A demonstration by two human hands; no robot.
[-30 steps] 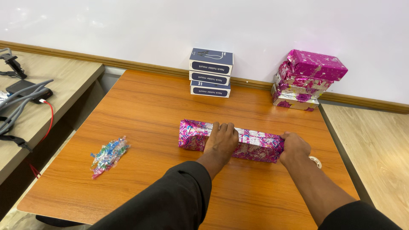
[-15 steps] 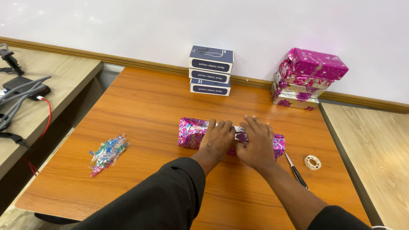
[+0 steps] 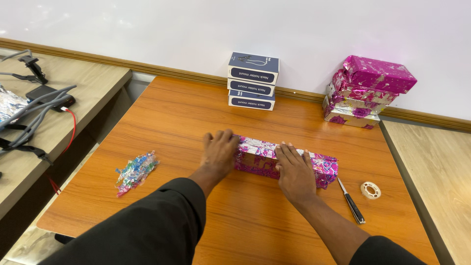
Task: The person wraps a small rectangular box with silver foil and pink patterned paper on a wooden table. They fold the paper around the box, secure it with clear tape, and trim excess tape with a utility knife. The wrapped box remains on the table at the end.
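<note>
The left hand (image 3: 219, 151) covered the left end of the wrapped box (image 3: 314, 164), and the right hand (image 3: 294, 171) hid part of its top. Both sleeves ran off the lower edge. The neighbouring worktop (image 3: 64, 78) and its cables (image 3: 29, 118) were cut off at the left edge.

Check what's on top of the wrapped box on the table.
The right hand lies flat on the wrapped box; the left hand covers its left end. The wrapping under both is hidden.

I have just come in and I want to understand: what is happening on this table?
A person presses both hands on a long box in pink foil paper lying on the orange table. The left hand covers its left end; the right hand lies flat on top. A knife and tape roll lie to the right.
</note>
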